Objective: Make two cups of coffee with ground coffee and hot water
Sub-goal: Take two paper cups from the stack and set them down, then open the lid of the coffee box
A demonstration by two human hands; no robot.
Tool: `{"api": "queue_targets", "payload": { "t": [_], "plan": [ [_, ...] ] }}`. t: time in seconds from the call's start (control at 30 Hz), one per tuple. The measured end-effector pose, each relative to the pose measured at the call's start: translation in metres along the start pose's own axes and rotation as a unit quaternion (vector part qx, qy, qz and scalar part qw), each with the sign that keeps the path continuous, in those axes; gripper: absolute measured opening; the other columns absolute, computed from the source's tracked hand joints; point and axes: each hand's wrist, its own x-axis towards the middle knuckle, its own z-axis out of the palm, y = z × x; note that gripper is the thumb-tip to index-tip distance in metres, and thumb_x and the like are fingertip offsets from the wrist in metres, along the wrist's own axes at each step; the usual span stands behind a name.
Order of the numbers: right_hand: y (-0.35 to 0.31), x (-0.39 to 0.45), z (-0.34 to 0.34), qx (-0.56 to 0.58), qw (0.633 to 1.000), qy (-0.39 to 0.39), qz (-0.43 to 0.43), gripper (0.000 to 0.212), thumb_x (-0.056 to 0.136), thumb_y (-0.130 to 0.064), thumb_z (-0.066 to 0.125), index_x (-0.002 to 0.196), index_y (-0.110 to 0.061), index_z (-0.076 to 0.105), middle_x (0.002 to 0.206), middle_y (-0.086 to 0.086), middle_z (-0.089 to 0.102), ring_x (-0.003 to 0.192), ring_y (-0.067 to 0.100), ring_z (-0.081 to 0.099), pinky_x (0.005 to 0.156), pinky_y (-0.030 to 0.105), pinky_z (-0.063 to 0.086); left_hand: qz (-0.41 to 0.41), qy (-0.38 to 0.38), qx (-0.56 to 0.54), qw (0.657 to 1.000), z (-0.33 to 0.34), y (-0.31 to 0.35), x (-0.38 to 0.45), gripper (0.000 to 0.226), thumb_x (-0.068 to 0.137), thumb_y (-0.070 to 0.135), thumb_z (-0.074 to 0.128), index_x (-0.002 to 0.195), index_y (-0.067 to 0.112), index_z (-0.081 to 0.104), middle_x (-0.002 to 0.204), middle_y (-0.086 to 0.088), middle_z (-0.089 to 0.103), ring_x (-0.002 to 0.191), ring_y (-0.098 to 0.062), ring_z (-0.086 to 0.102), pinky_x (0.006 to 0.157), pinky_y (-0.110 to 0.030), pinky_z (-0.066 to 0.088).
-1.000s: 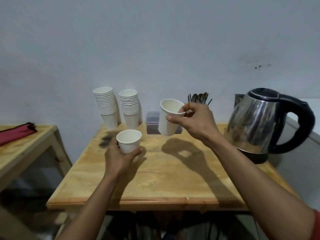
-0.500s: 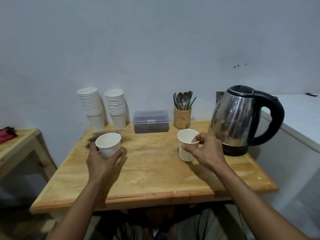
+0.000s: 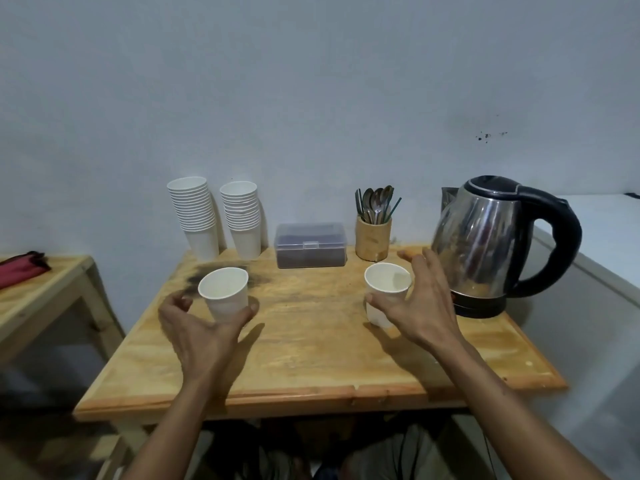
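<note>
Two empty white paper cups stand upright on the wooden table [image 3: 311, 348]. The left cup [image 3: 223, 292] sits over a dark stain, and my left hand [image 3: 204, 330] curves loosely around its near side, fingers spread, thumb by its base. The right cup [image 3: 386, 284] stands in front of the steel kettle [image 3: 485, 237]. My right hand [image 3: 420, 303] is open beside it, thumb across its lower front, fingers fanned toward the kettle. A clear lidded box of ground coffee [image 3: 310, 245] is at the back middle. To the right of the box, a wooden holder with several spoons [image 3: 373, 233].
Two stacks of paper cups [image 3: 194, 216] [image 3: 242, 220] lean on the wall at the back left. A lower wooden side table [image 3: 45, 289] with a red folded item [image 3: 20, 270] is at the left. A white surface [image 3: 602, 233] lies to the right behind the kettle.
My right hand brought its cup down from the air onto the table by the kettle. Both hands have since loosened, fingers spreading off the cups.
</note>
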Motion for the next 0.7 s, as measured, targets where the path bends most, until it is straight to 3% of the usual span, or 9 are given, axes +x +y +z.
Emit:
{"api": "queue_targets", "payload": {
  "t": [0.1,0.17,0.27,0.37,0.47,0.57,0.7],
  "plan": [
    [-0.022,-0.002,0.003,0.023,0.989,0.097,-0.113,0.045,0.082,-0.025,0.083,0.120,-0.012,0.062,0.132,0.008,0.057,0.122,0.023,0.053,0.097,0.036,0.047,0.131,0.069,-0.020,0.989,0.000,0.012,-0.034,0.074,0.064,0.038,0.092,0.117,0.017,0.045,0.110,-0.002,0.045,0.098,-0.022,0.047,0.084,-0.031,0.043],
    [-0.043,0.003,0.011,0.039,0.981,0.100,-0.160,0.027,0.087,-0.015,0.077,0.112,-0.012,0.066,0.112,0.004,0.065,0.100,0.015,0.058,0.084,0.030,0.047,0.214,0.030,-0.061,0.974,0.012,0.025,-0.051,0.050,0.071,0.034,0.081,0.109,0.023,0.049,0.101,0.001,0.049,0.086,-0.017,0.048,0.076,-0.022,0.041],
    [-0.072,0.022,0.032,0.051,0.984,0.043,-0.166,0.016,0.094,-0.010,0.068,0.109,-0.010,0.070,0.100,0.006,0.069,0.088,0.019,0.060,0.080,0.034,0.050,0.253,-0.059,-0.055,0.964,0.044,0.044,-0.055,0.030,0.079,0.011,0.075,0.104,0.012,0.058,0.097,-0.001,0.054,0.086,-0.018,0.053,0.078,-0.024,0.044],
    [-0.089,0.050,0.063,0.007,0.989,-0.019,-0.144,0.023,0.097,-0.008,0.059,0.118,-0.009,0.069,0.110,0.012,0.071,0.102,0.030,0.063,0.087,0.038,0.050,0.155,-0.123,-0.030,0.980,0.080,0.053,-0.039,0.041,0.086,0.000,0.066,0.124,0.007,0.054,0.117,-0.007,0.052,0.107,-0.023,0.053,0.089,-0.025,0.041],
    [-0.091,0.077,0.093,-0.044,0.993,-0.051,-0.097,0.035,0.096,-0.001,0.055,0.128,-0.012,0.065,0.122,0.013,0.068,0.114,0.033,0.061,0.091,0.041,0.051,0.059,-0.115,0.003,0.992,0.114,0.054,-0.013,0.054,0.091,-0.001,0.054,0.142,0.010,0.040,0.141,-0.009,0.042,0.130,-0.026,0.043,0.103,-0.031,0.037],
    [-0.085,0.097,0.123,-0.087,0.991,-0.056,-0.079,0.040,0.091,0.001,0.062,0.129,-0.010,0.062,0.125,0.013,0.063,0.115,0.034,0.058,0.089,0.043,0.051,0.043,-0.110,0.033,0.992,0.143,0.044,0.015,0.069,0.091,0.000,0.055,0.151,0.016,0.027,0.151,-0.005,0.029,0.138,-0.026,0.036,0.109,-0.033,0.036],
    [-0.075,0.119,0.161,-0.135,0.984,-0.050,-0.104,0.049,0.079,-0.006,0.077,0.126,-0.010,0.062,0.125,0.010,0.061,0.116,0.029,0.054,0.091,0.043,0.051,0.037,-0.163,0.026,0.986,0.169,0.021,0.050,0.089,0.085,0.013,0.072,0.155,0.027,0.019,0.160,0.001,0.019,0.142,-0.026,0.035,0.114,-0.044,0.040]
  ]
}}
